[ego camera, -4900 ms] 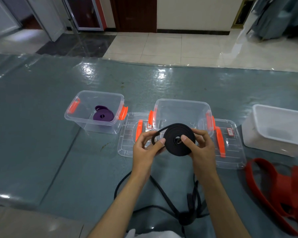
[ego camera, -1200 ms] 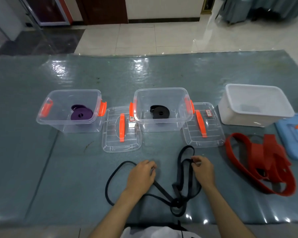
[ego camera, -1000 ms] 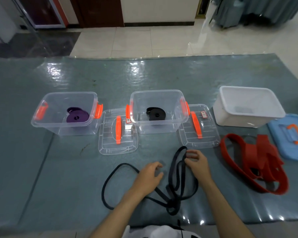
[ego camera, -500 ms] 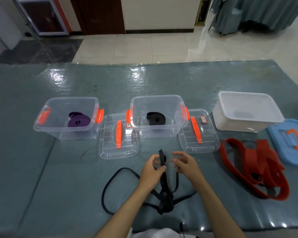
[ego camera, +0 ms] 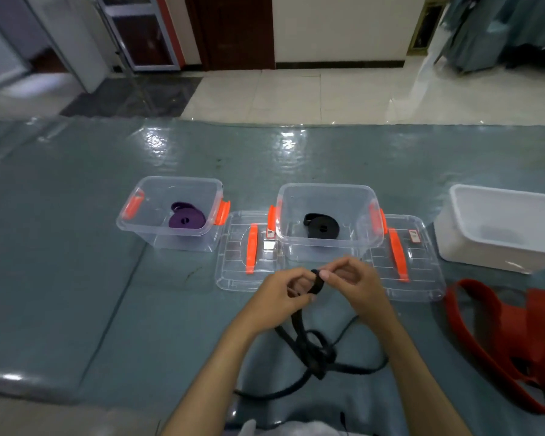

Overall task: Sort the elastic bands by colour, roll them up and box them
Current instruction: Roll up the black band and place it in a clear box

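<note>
My left hand and my right hand meet in front of the middle box, both pinching the folded end of a black elastic band. The rest of the black band trails down in a tangle on the mat towards me. A rolled black band lies in the middle clear box. A rolled purple band lies in the left clear box. Loose red bands are heaped on the mat at the right.
Two clear lids with orange handles, one between the boxes and one right of the middle box, lie flat on the mat. A white tub stands at the far right. The grey-green mat covers the table.
The rolled black band went from my hands into the middle box. Since then both hands took up another black band from the mat, lifted its end and came together on it.
</note>
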`<state>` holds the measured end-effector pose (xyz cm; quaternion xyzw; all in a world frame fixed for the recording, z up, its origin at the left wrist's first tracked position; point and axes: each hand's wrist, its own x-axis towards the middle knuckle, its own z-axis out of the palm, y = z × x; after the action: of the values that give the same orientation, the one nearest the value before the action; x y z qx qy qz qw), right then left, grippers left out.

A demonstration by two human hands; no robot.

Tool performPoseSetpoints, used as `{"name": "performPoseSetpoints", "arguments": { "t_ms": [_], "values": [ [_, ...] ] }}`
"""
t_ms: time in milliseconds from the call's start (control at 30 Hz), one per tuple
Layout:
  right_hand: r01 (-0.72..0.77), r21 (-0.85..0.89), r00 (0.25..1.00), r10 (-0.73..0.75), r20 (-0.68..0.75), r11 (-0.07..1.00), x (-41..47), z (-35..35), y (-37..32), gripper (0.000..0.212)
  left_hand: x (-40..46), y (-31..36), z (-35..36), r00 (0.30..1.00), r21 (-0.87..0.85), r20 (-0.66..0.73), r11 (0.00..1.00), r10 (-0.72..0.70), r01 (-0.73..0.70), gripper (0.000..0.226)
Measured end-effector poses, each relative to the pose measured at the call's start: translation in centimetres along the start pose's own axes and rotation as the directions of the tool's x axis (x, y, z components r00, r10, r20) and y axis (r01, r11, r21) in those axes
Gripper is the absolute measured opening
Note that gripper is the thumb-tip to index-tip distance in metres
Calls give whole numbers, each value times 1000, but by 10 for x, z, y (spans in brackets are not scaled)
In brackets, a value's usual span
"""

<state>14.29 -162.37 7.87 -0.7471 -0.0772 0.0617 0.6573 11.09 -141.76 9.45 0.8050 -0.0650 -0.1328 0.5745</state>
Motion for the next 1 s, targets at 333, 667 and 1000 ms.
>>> {"name": "performPoseSetpoints", "arguments": {
  "t_ms": [333,667,1000],
  "values": [
    [145,-18,986,-146,-85,989,18,17,-55,28,9,20,-19,984,-126,-174,990,36,-59,40],
    [249,91,968,-249,-7,964,14,15,-60,25,6,33,-7,945,-354,-308,909,108,-219,36],
    [226,73,974,-223,-41,971,12,17,-66,14,11,33,-2,793,148,-439,905,422,-400,22]
  ]
}}
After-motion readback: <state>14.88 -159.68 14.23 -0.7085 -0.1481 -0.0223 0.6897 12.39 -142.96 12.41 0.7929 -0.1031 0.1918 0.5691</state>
